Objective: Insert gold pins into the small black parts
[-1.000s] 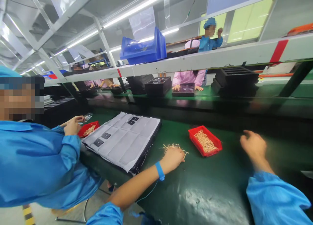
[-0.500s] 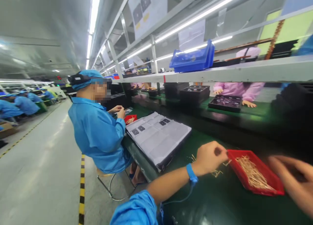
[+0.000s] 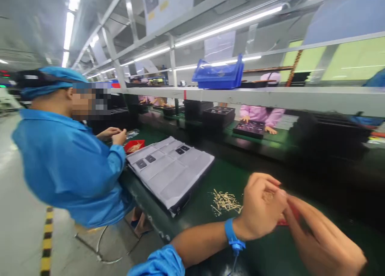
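My left hand, with a blue band at its wrist, is closed with the fingers curled in. My right hand comes in from the right, its fingers pressed together and its fingertips meeting those of my left hand. Whatever lies between the fingertips is hidden or too small to make out. Beneath and behind both hands is a small red tray, mostly covered by them. A loose heap of thin, pale tan pieces lies on the green tabletop to the left of my left hand.
A flat tray lined with white sheeting bears a few dark square parts. Left of it sits a co-worker in blue, near another red tray. A blue bin stands on the shelf. Across the bench a person in pink handles a black tray.
The view has turned right and closer to the co-worker. My right hand has moved left to meet my left hand over the red tray, and the loose pieces now show more fully.
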